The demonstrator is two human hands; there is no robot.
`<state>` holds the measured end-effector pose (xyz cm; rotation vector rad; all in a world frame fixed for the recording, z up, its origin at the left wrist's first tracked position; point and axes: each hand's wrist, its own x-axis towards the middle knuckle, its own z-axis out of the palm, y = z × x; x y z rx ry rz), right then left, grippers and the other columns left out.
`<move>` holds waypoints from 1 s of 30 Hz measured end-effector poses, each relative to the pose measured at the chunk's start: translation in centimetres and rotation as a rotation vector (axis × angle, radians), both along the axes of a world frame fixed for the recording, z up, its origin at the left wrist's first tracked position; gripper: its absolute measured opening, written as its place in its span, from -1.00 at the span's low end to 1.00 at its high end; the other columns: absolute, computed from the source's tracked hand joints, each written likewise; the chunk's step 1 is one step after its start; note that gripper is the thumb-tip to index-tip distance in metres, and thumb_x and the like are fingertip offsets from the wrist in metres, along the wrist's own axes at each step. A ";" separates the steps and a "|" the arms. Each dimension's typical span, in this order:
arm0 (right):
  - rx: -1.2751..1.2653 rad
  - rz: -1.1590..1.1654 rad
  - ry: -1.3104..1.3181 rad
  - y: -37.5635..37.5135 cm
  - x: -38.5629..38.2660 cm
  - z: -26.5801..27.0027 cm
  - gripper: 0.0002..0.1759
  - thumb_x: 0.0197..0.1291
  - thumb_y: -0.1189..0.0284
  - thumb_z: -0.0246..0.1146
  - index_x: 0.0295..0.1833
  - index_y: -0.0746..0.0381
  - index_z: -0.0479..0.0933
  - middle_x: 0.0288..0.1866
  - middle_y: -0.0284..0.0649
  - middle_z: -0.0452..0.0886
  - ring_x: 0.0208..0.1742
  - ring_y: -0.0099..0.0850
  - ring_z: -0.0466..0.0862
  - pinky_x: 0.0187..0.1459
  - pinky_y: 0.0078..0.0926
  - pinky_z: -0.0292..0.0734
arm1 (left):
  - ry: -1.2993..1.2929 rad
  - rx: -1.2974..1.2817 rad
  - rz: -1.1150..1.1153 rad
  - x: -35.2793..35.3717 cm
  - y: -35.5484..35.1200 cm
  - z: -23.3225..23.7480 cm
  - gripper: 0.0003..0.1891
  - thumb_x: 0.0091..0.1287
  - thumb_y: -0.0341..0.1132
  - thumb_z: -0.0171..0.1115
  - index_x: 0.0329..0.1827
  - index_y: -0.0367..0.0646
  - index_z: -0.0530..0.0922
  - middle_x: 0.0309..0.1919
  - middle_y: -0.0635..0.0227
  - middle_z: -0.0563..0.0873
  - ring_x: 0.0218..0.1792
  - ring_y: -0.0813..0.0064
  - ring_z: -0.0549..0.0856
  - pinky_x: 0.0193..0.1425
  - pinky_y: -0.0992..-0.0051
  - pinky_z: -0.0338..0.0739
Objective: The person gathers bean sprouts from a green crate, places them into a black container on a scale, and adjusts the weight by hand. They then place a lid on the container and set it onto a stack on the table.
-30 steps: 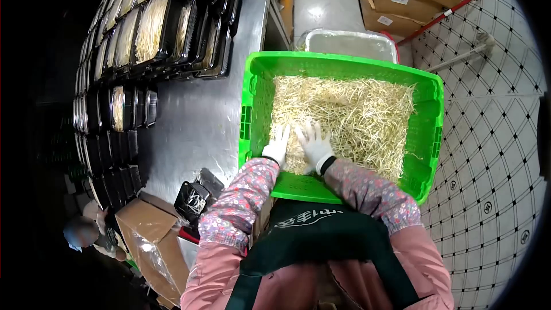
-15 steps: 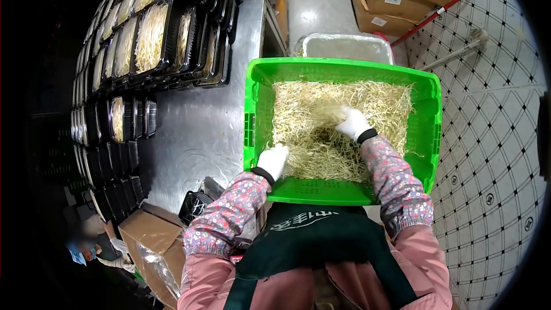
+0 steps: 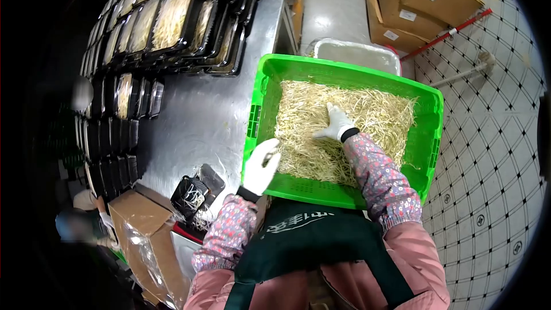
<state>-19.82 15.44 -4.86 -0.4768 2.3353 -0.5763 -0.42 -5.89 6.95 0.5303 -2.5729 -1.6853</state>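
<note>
white-gloved and spread open, your right hand (image 3: 337, 123) rests on the bean sprouts (image 3: 321, 152) filling the green crate (image 3: 350, 195) at twelve o'clock, while your left hand (image 3: 262, 166), fingers loosely curled and apart with nothing gripped, hovers by the crate's near-left corner, toward eleven o'clock.

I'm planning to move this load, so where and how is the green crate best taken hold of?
Take the green crate by the rim at both short ends, coming from outside, left and right, probably one grip each. The rim stands above the sprouts, and slotted sections in both ends look like handholds.
</note>
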 end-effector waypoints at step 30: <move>-0.807 -0.222 -0.417 -1.3 2.0 7.2 -0.24 -0.18 0.65 0.54 0.26 0.29 0.48 0.08 -0.19 0.69 -0.01 -0.41 0.72 0.07 -0.34 0.65 | 0.099 0.466 1.531 30.1 -20.5 -10.2 -0.71 0.40 -0.39 0.09 0.16 -0.01 0.54 -0.51 0.21 0.67 -0.73 0.33 0.59 -0.76 0.39 0.40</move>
